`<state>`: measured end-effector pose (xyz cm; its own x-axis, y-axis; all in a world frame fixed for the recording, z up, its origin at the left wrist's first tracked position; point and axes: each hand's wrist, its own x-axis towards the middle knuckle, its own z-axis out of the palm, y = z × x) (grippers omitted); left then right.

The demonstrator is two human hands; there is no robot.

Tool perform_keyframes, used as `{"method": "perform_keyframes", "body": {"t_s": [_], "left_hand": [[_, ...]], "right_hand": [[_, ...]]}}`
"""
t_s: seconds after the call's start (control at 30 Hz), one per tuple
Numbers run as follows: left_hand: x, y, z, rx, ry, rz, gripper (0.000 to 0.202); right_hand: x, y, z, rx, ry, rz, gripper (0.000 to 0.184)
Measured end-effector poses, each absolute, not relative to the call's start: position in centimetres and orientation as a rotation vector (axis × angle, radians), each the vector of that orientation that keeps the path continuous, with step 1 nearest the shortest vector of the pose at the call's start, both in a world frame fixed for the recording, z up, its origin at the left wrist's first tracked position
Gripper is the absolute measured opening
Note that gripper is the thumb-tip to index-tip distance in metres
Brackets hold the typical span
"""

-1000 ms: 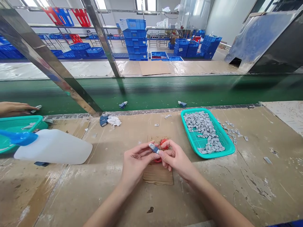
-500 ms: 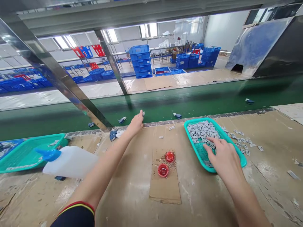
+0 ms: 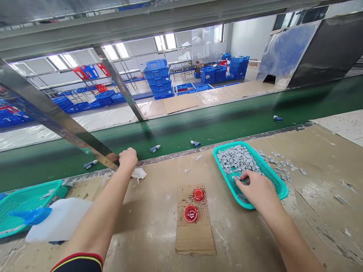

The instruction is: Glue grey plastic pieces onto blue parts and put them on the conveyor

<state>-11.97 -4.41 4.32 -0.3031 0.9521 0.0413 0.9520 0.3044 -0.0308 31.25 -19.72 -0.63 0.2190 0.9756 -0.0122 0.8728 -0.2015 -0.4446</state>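
My left hand is at the near edge of the green conveyor belt, beside a metal post. Its fingers are curled closed, and whatever lies inside them is hidden. A crumpled white tissue sits just under the wrist. Over a turquoise basket, my right hand pinches a small grey plastic piece between thumb and forefinger. Many similar grey pieces are heaped in that basket. Two red caps, one near and one farther, rest on a cardboard strip between my arms.
Several navy-and-white parts, one nearby, lie on the belt. Loose grey pieces are scattered right of the basket. At left are a white bottle with a blue top and another turquoise basket. A slanted metal post stands by my left hand.
My left hand has drawn back from the belt leftwards and curled shut where navy parts lay on the table edge. My right fingers have closed in the basket. The view has shifted.
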Motion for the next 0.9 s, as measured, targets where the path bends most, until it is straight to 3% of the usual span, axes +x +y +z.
{"method": "perform_keyframes", "body": {"t_s": [0.17, 0.4, 0.53, 0.6, 0.77, 0.9], "left_hand": [[-9.4, -3.6, 4.9, -1.826, -2.432, 0.007, 0.032], [-0.6, -2.3, 3.5, -2.434, -2.170, 0.027, 0.029], [3.0, -1.7, 2.3, -2.395, -2.217, -0.027, 0.063], [4.3, -1.6, 1.6, -2.340, -2.216, -0.091, 0.070], [5.3, -2.7, 0.7, -2.376, -2.093, -0.211, 0.047], [4.0, -4.3, 0.9, -2.531, -1.981, -0.244, 0.042]], "right_hand": [[30.5, -20.0, 1.0, -1.849, -1.423, 0.620, 0.014], [30.5, -20.2, 1.5, -1.553, -1.315, 0.781, 0.011], [30.5, -19.8, 1.0, -1.362, -1.227, 0.951, 0.017], [30.3, -19.8, 1.0, -1.257, -1.185, 1.057, 0.022], [28.4, -20.6, 1.7, -1.130, -1.133, 1.230, 0.024], [25.8, -21.8, 1.7, -1.074, -1.140, 1.386, 0.024]]}}
